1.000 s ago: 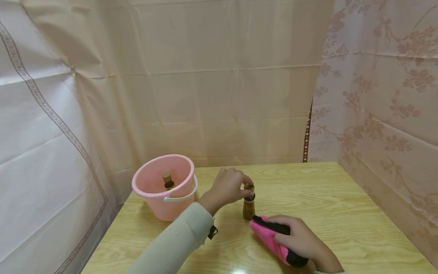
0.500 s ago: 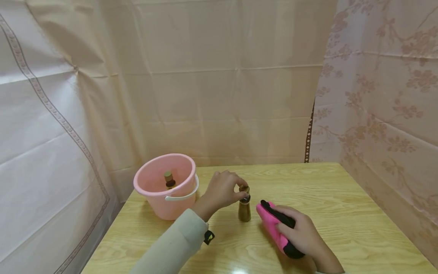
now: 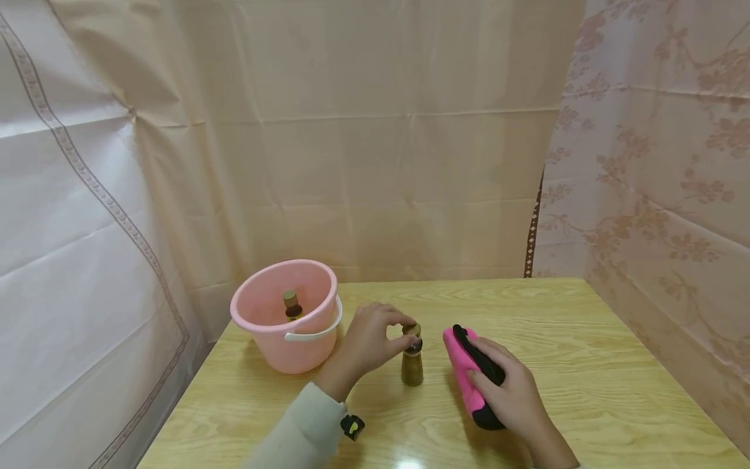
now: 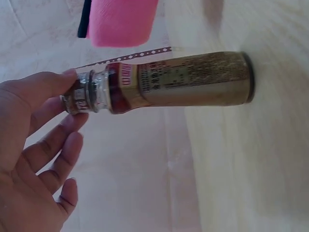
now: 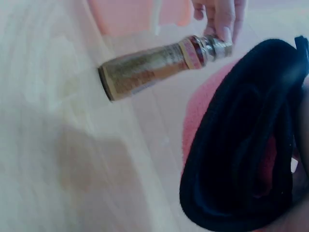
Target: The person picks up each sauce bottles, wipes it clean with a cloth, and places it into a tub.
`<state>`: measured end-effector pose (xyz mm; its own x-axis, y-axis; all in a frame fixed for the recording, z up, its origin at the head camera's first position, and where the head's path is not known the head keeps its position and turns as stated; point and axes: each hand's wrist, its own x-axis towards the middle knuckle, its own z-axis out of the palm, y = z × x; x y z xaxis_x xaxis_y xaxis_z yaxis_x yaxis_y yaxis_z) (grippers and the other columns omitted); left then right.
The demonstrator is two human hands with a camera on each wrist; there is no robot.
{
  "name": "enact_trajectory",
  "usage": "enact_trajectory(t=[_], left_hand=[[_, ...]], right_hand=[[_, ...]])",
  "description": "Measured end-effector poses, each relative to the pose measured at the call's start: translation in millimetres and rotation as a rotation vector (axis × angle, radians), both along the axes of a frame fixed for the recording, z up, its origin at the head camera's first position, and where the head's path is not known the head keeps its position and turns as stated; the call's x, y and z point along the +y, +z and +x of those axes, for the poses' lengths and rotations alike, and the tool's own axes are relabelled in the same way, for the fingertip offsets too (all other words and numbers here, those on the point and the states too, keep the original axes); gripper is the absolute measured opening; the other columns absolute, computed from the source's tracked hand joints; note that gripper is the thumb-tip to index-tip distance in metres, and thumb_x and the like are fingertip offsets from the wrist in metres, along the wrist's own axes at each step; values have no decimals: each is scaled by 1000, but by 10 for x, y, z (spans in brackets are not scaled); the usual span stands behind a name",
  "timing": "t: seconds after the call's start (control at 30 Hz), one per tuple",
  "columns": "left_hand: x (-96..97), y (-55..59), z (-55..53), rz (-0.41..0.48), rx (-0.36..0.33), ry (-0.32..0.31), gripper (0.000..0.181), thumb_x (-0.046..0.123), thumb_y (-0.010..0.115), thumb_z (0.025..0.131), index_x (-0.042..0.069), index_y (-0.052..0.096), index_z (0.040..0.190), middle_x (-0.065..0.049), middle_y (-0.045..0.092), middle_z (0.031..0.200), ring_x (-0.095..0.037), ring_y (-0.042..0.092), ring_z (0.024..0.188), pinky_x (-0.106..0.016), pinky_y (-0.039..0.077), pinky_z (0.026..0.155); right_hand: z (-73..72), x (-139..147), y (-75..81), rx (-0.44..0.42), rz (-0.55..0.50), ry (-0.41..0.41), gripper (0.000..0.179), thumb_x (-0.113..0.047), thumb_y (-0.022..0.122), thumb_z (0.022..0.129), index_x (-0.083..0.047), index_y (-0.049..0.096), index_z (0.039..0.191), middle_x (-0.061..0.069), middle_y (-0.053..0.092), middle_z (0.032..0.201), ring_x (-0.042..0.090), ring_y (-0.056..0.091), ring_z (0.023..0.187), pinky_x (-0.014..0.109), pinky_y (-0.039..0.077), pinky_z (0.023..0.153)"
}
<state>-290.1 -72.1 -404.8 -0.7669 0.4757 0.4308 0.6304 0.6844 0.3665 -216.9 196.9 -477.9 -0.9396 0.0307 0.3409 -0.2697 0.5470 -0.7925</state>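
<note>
Lower centre: left grip [image 3: 370,339] pinches bottle [image 3: 413,371] by cap [image 4: 80,98]; right grip [image 3: 508,385] curled round pink-black item [image 3: 460,370]. Pinch firmly, bottle upright.

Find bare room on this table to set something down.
Bare: the table right of the right hand, and its back strip behind the held glass bottle. Crowded: from pink bucket through left hand and bottle to the pink plush item.

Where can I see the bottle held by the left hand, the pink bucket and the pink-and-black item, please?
Held bottle [image 4: 169,81]: left wrist view, on its labelled body.
Pink bucket [image 3: 290,356]: head view, on its outer wall.
Pink-and-black item [image 3: 463,362]: head view, on its pink side.
</note>
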Motion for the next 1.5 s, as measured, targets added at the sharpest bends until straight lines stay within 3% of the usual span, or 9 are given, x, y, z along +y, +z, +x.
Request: enact_trajectory(t=[0.1, 0.2, 0.33, 0.57, 0.7, 0.9, 1.23, 1.5], left_hand=[[-13, -75, 38, 53, -8, 13, 26, 42, 79, 91, 28, 81, 112, 13, 75, 109, -13, 62, 108, -49, 43, 101], [-19, -130, 80, 88, -18, 41, 27, 44, 78, 91, 29, 80, 114, 14, 74, 111, -13, 61, 110, -56, 41, 106], [-7, -135, 137, 105, 3, 71, 25, 43, 78, 91, 28, 81, 112, 14, 74, 110, -12, 61, 106, -61, 39, 106], [47, -175, 180, 87, 138, 122, 27, 50, 79, 89, 28, 83, 105, 15, 75, 106, -9, 62, 96, -36, 39, 84], [64, -233, 174, 113, 213, 141, 27, 52, 79, 88, 28, 84, 101, 15, 75, 103, -8, 63, 93, -31, 38, 79], [75, -278, 152, 143, 261, 142, 22, 47, 81, 87, 28, 84, 99, 15, 75, 101, -7, 63, 90, -31, 38, 77], [87, -283, 158, 164, 266, 138, 19, 44, 82, 88, 28, 84, 98, 15, 75, 101, -7, 62, 89, -31, 39, 77], [99, -239, 186, 183, 174, 111, 19, 38, 81, 90, 22, 84, 100, 11, 75, 102, -11, 64, 91, -32, 53, 80]], right_hand=[[6, -83, 2, 12, -39, -8, 55, -29, 78, 94, -38, 59, 145, 0, 55, 152, 29, 55, 134, 48, 52, 99], [3, -178, -12, 22, -77, -4, 57, -33, 77, 94, -40, 56, 147, -5, 52, 153, 25, 55, 133, 33, 53, 96], [-17, -300, -40, 34, -119, 25, 57, -31, 78, 94, -40, 56, 147, -4, 52, 154, 23, 55, 132, 22, 51, 93], [-59, -427, -3, 58, -125, 60, 58, -28, 77, 95, -39, 56, 147, 1, 50, 155, 27, 59, 128, 34, 56, 91], [-79, -456, 24, 63, -116, 68, 58, -26, 77, 95, -37, 56, 147, 3, 51, 154, 30, 61, 125, 39, 58, 89], [-111, -493, 33, 74, -89, 81, 57, -26, 78, 94, -34, 58, 147, 5, 52, 153, 31, 62, 124, 43, 57, 90], [-113, -516, -34, 40, -71, 82, 59, -25, 80, 91, -33, 59, 146, 1, 55, 151, 29, 60, 129, 50, 54, 97], [-129, -514, -84, 52, -44, 82, 58, -24, 80, 91, -28, 60, 146, 1, 58, 148, 27, 61, 128, 49, 54, 98]])
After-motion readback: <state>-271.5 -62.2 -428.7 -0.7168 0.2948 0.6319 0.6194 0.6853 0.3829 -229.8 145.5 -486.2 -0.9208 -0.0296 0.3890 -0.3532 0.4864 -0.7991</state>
